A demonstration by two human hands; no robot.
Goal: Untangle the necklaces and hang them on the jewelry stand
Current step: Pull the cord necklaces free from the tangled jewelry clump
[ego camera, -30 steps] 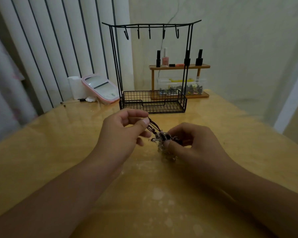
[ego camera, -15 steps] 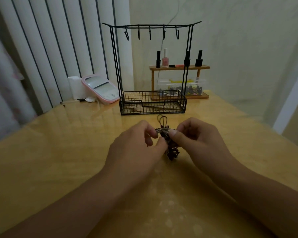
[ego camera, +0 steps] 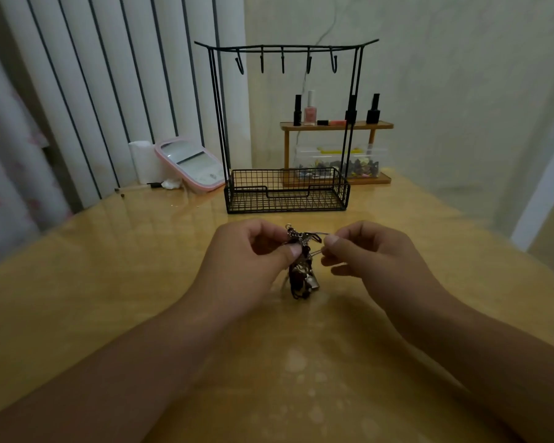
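Moved apart since half a second ago, left hand and right hand, both pinching tangled necklaces above glossy wooden table | vertical blinds, pale wall behind | wire basket of jewelry stand holding nothing visible | clear box of small dark bits on wooden shelf.

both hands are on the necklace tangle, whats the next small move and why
Probably ease the right hand slowly rightward, drawing its pinched strand out while the left hand holds the necklace tangle steady. The clump still hangs knotted between the hands, and every hook on the jewelry stand is bare, so nothing is ready to hang.
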